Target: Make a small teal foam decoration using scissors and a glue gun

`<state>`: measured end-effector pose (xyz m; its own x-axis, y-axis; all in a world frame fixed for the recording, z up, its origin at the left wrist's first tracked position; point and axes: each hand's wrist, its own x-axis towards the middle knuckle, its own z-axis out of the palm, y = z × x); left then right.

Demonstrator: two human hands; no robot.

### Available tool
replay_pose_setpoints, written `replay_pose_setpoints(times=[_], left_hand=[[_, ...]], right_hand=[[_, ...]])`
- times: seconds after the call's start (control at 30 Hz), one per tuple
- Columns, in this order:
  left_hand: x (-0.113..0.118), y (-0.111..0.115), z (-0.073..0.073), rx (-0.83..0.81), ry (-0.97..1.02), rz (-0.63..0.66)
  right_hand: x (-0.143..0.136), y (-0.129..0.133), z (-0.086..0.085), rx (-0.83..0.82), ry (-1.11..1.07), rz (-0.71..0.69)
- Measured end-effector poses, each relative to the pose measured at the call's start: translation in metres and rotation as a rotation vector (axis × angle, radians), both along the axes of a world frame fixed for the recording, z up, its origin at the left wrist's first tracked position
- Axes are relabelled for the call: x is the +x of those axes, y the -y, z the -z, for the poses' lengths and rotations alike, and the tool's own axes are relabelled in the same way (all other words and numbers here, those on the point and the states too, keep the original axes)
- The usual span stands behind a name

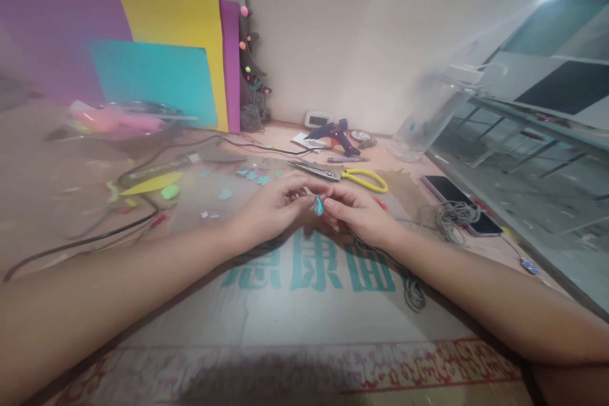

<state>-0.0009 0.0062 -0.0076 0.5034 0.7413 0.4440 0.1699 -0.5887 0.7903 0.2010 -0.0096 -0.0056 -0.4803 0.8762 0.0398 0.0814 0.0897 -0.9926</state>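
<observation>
- Head view: the left hand (290,202) is pinching a small, shiny teal piece (318,205) narrowly between thumb and fingers.
- The right hand (354,210) is meeting it from the right, its thumb and fingertips also closing narrowly on the piece.
- The piece is sitting between both hands, above a pale sheet with large teal characters (314,263).
- Just beyond the hands, metal scissors with yellow handles (365,180) are lying with their blades pointing left.
- Small cut teal scraps (225,193) are lying to the left of the scissors.
- Farther off, a dark blue glue gun (337,134) is resting near a white rectangular device (318,118).
- On the right, a loose grey cord (451,219) is partly covering a dark flat phone (445,193).
- At far left, purple, yellow and teal sheets (157,79) are standing upright, overlapping.
</observation>
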Motion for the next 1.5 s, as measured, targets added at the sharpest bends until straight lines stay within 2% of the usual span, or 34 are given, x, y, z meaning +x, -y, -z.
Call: replay_pose_setpoints(times=[0.07,0.23,0.37,0.43,0.63,0.73,0.83,0.93,1.0,1.2,1.37,1.5], left_hand=[[-0.001,0.000,0.000,0.056,-0.011,-0.003],[-0.001,0.002,-0.004,0.075,-0.017,-0.025],[0.001,0.005,-0.006,0.030,-0.024,-0.102],[0.001,0.005,-0.007,-0.019,-0.028,-0.139],[0.000,-0.001,-0.005,-0.182,0.048,-0.193],[0.000,-0.005,-0.004,-0.249,0.051,-0.212],[-0.001,-0.007,0.000,-0.261,0.042,-0.222],[0.000,-0.007,0.002,-0.254,0.058,-0.208],[0.001,-0.006,0.002,-0.277,0.077,-0.207],[0.002,-0.003,0.000,-0.320,0.104,-0.224],[0.002,-0.004,0.001,-0.339,0.138,-0.204],[0.003,-0.003,0.001,-0.343,0.160,-0.156]], right_hand=[[0.000,-0.001,0.003,-0.049,-0.035,-0.020],[0.002,-0.006,0.007,-0.089,-0.122,-0.035],[-0.002,-0.002,0.004,-0.049,-0.043,-0.010],[-0.004,0.001,0.001,-0.011,0.023,0.051],[-0.001,-0.001,-0.016,0.226,0.159,0.305],[0.009,-0.006,-0.034,0.390,0.221,0.382],[0.023,-0.013,-0.054,0.562,0.429,0.418],[0.037,-0.022,-0.067,0.634,0.656,0.412],[0.045,-0.028,-0.069,0.644,0.737,0.402],[0.054,-0.036,-0.060,0.682,0.886,0.352],[0.052,-0.033,-0.057,0.650,0.920,0.295],[0.038,-0.021,-0.058,0.540,0.793,0.239]])
